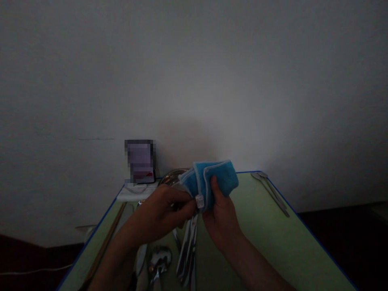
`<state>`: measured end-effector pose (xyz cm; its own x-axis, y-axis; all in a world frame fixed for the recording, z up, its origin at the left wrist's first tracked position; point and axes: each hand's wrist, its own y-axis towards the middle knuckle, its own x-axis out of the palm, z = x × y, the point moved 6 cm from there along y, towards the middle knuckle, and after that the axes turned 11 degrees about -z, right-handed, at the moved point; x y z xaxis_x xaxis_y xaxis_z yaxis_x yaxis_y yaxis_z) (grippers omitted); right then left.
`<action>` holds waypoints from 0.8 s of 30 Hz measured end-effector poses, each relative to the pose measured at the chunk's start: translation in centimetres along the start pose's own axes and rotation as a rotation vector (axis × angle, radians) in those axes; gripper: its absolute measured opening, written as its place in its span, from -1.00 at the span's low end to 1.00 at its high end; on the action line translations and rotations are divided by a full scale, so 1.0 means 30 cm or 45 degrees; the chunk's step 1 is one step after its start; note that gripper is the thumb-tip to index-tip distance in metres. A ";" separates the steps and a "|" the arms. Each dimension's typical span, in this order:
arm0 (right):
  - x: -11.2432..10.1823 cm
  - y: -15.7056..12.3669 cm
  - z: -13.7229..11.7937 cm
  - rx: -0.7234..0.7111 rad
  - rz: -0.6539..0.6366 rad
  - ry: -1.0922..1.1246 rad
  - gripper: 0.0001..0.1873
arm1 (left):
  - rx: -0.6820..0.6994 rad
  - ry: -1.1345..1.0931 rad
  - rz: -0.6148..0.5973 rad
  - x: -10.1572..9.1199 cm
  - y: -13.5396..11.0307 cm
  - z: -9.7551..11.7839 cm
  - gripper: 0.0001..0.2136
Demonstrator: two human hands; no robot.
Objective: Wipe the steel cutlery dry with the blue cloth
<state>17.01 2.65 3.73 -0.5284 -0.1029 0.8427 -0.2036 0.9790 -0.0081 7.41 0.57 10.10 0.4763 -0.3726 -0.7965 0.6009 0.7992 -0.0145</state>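
Observation:
My right hand (222, 214) is closed on a folded blue cloth (222, 180) with pale edging, its thumb pressed on the front. A small white tag hangs from the cloth's lower corner. My left hand (165, 206) has its fingers pinched together right beside that tag. What they hold, if anything, is hidden. Below the hands lie several table knives (188, 254) in a bunch and a large shiny spoon (160, 258). Behind my left hand, a round metal bowl or pan (172, 176) shows only its rim.
Two long spoons or forks (271, 194) lie at the right of the green table (257, 238). Wooden chopsticks (106, 242) lie along the left side. At the back left, a dark-framed, blurred display (140, 161) stands behind a white folded item (135, 193). A wall rises behind the table.

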 end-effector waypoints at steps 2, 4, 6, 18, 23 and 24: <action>-0.023 0.016 -0.015 -0.005 0.078 0.044 -0.79 | 0.022 -0.047 -0.005 -0.004 -0.011 0.004 -0.66; -0.055 0.038 -0.045 -0.050 0.167 0.072 -0.83 | 0.058 -0.047 0.014 -0.015 -0.028 0.015 -0.67; -0.088 0.059 -0.086 -0.118 0.236 0.073 -0.89 | 0.100 -0.026 0.034 -0.028 -0.050 0.027 -0.66; -0.080 0.063 -0.140 -0.256 0.012 -0.526 -0.62 | -0.247 0.106 0.050 -0.027 -0.012 -0.051 -0.66; -0.046 0.047 -0.182 -0.384 -0.120 -0.982 -0.65 | -0.200 0.100 0.058 -0.019 -0.003 -0.029 -0.67; -0.037 0.041 -0.199 -0.422 -0.131 -1.111 -0.68 | -0.210 0.097 0.049 -0.020 -0.007 -0.030 -0.67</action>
<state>22.26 5.03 6.00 -0.9794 -0.1561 0.1284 -0.1098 0.9441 0.3107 6.43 1.07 10.03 0.4430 -0.3084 -0.8418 0.4670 0.8809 -0.0769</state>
